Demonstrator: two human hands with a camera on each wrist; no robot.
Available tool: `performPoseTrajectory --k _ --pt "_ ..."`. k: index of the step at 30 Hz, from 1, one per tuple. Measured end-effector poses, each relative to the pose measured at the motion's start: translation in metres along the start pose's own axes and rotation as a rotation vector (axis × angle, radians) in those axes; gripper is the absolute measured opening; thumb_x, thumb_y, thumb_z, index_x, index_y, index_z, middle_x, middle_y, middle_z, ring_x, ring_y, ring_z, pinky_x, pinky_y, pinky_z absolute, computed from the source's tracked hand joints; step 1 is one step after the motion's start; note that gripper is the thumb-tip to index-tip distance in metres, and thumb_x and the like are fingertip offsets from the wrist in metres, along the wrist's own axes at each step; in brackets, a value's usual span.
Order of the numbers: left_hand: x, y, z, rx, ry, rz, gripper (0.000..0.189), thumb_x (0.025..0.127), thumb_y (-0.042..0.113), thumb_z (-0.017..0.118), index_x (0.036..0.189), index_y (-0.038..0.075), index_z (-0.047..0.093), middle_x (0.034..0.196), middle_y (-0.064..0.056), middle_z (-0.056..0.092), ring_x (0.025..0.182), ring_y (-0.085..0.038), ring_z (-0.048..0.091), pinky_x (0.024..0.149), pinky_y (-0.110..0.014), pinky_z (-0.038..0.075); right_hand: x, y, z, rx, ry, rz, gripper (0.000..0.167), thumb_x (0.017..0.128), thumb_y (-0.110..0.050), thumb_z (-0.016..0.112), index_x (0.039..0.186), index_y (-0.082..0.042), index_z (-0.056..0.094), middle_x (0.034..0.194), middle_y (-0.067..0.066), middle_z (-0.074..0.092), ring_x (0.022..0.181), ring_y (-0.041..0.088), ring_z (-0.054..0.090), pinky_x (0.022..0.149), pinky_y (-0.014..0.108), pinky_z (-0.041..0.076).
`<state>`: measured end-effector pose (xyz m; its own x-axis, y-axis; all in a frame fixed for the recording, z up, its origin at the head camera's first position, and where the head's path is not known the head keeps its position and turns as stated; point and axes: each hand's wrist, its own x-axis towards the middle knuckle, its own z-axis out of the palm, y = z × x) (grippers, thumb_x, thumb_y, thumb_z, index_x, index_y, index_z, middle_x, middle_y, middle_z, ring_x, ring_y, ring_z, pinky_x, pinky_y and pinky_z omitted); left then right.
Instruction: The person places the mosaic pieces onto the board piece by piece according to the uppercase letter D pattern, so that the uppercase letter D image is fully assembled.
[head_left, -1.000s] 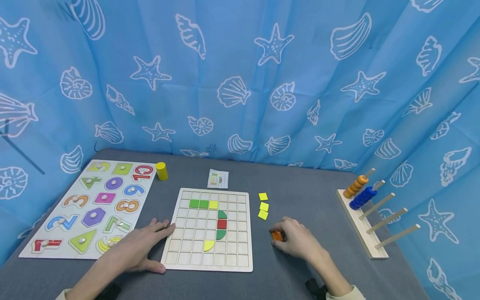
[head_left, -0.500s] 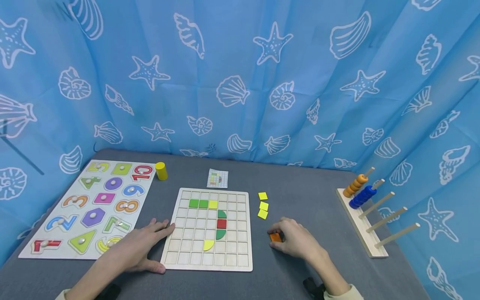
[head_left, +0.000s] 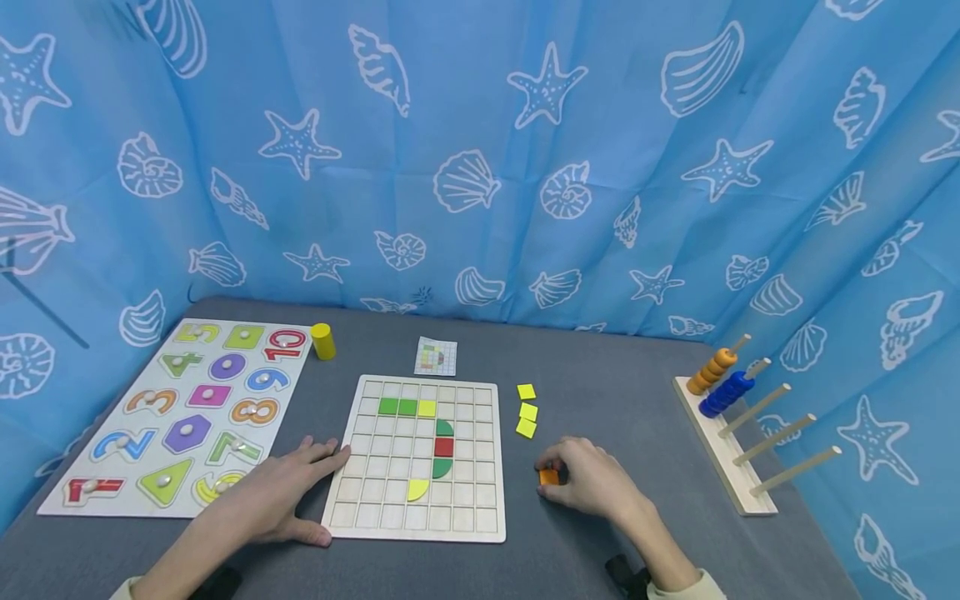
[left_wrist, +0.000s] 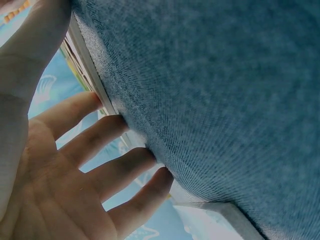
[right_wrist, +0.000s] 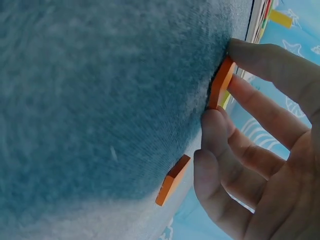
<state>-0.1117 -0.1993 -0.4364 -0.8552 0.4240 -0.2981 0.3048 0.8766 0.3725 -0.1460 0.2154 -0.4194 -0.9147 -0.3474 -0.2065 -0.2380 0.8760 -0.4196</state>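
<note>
My left hand (head_left: 273,492) lies at the left edge of the wooden grid board (head_left: 416,527), thumb and fingertips touching it. In the left wrist view the fingers (left_wrist: 120,172) are spread and fairly straight. To the right of the board, my right hand (head_left: 592,479) pinches an orange tile (right_wrist: 221,82) between its fingertips, close to the cloth. A second orange tile (right_wrist: 173,181) lies on the cloth beside that hand in the right wrist view. The board bears green tiles (head_left: 397,407), a yellow square (head_left: 426,409), a red square (head_left: 443,447) and quarter-round pieces (head_left: 442,469).
Several yellow tiles (head_left: 527,413) lie right of the board. A patterned card (head_left: 436,357) is behind it. At left are a number-and-shape puzzle (head_left: 180,417) and a yellow cylinder (head_left: 323,342). A peg abacus (head_left: 727,454) with orange and blue beads stands at right.
The right hand has shifted slightly left along with the orange tile. The left hand and the board have stayed where they were.
</note>
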Motion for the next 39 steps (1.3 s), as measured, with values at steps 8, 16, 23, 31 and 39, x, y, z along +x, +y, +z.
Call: performPoseTrajectory --k 8,16,23,31,39 --pt "-0.001 0.000 0.000 0.003 0.019 0.022 0.111 0.066 0.068 0.084 0.154 0.012 0.046 0.159 -0.022 0.045 0.144 -0.059 0.038 0.106 -0.076 0.038 -0.001 -0.007 0.003 -0.017 0.028 0.002 0.021 0.076 -0.019 0.089 0.094 -0.013 0.081 0.078 -0.003 0.059 0.070 0.012 0.048 0.058 0.026 0.035" --pt "0.000 -0.001 0.000 0.003 0.022 0.012 0.111 0.065 0.067 0.084 0.154 0.012 0.046 0.159 -0.020 0.045 0.144 -0.057 0.038 0.106 -0.076 0.037 0.002 -0.021 0.005 -0.006 0.047 -0.060 0.021 0.077 -0.019 0.089 0.095 -0.011 0.081 0.080 -0.004 0.062 0.070 0.011 0.049 0.056 0.024 0.038" --pt "0.000 0.001 -0.001 0.004 0.018 0.010 0.111 0.066 0.066 0.084 0.154 0.012 0.046 0.159 -0.021 0.044 0.144 -0.058 0.037 0.106 -0.076 0.037 0.008 -0.039 0.007 -0.008 0.097 -0.165 0.020 0.079 -0.016 0.086 0.096 -0.007 0.081 0.082 -0.003 0.067 0.072 0.011 0.053 0.058 0.022 0.041" --pt "0.001 0.001 0.000 -0.006 -0.012 -0.016 0.112 0.065 0.066 0.085 0.155 0.013 0.045 0.160 -0.020 0.044 0.146 -0.056 0.037 0.107 -0.076 0.036 0.015 -0.062 0.012 -0.009 0.080 -0.207 0.019 0.081 -0.017 0.083 0.098 -0.008 0.080 0.084 0.000 0.065 0.068 0.007 0.050 0.053 0.020 0.040" --pt "-0.001 -0.001 0.002 -0.007 0.015 0.010 0.112 0.065 0.067 0.085 0.154 0.012 0.046 0.159 -0.021 0.045 0.144 -0.058 0.039 0.106 -0.076 0.037 0.022 -0.082 0.019 -0.027 0.078 -0.279 0.018 0.081 -0.017 0.083 0.097 -0.010 0.081 0.084 -0.001 0.069 0.073 0.007 0.056 0.055 0.017 0.042"
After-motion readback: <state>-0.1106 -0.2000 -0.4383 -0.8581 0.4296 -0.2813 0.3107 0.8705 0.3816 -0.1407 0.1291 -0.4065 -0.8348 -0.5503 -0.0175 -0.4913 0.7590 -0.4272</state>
